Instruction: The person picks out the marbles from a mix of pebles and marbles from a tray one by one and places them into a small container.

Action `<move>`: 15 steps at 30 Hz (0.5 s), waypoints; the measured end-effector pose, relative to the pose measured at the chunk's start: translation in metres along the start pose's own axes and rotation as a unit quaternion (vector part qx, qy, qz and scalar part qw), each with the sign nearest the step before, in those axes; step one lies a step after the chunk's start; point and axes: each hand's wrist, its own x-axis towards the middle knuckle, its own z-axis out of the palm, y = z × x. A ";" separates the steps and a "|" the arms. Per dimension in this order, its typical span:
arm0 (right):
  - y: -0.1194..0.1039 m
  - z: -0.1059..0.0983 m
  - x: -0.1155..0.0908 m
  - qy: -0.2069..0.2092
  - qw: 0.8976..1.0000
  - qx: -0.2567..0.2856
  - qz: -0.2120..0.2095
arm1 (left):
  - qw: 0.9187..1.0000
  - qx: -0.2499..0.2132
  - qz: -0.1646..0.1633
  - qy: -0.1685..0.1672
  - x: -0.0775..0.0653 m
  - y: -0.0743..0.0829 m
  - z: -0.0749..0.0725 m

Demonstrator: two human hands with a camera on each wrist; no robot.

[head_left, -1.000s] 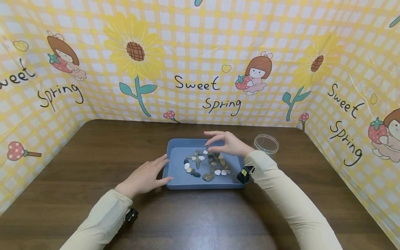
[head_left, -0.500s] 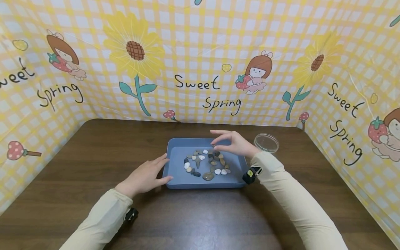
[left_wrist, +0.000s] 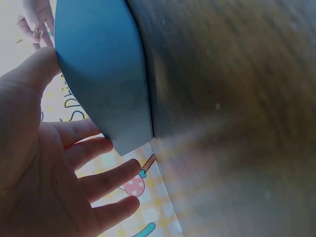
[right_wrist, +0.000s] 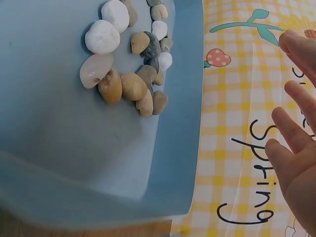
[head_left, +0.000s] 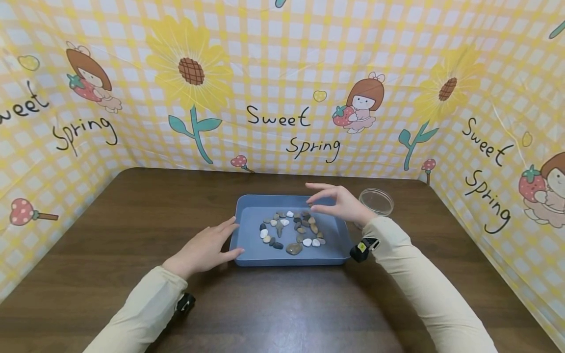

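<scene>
My left hand (head_left: 205, 247) rests with spread, straight fingers against the left wall of the blue tray (head_left: 291, 262); in the left wrist view its thumb and fingertips touch the tray's side. Above the tray's back right part, my right hand (head_left: 342, 203) pinches a small brownish pebble (left_wrist: 37, 34) between thumb and index finger, the other fingers extended. Below it lie pebbles arranged in a rough ring: white pebbles (right_wrist: 102, 37), tan pebbles (right_wrist: 133, 87) and dark grey ones (head_left: 277, 246). A large grey-brown stone (head_left: 294, 249) sits at the front of the ring.
A round clear dish (head_left: 376, 201) stands on the brown wooden table (head_left: 282, 309), just right of the right hand. Yellow checked cloth (head_left: 282, 63) with printed flowers walls in the back and sides.
My right hand has moved to the right and slightly away from over the ring, still pinching the pebble. The left hand and the tray stay put.
</scene>
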 end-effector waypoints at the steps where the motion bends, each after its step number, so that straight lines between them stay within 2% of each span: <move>1: 0.000 -0.001 -0.001 0.001 1.000 0.000 0.001 | 1.000 0.000 0.000 0.000 0.000 0.000 0.000; 4: 0.002 -0.003 -0.005 0.003 1.000 -0.001 0.002 | 1.000 -0.001 -0.002 -0.001 0.000 0.000 0.001; 6: 0.011 -0.003 -0.006 0.006 1.000 -0.002 -0.001 | 1.000 -0.001 -0.004 -0.002 0.000 0.000 0.001; 15: 0.014 -0.010 -0.017 0.021 1.000 0.019 0.005 | 1.000 -0.003 -0.003 -0.002 0.000 0.000 0.001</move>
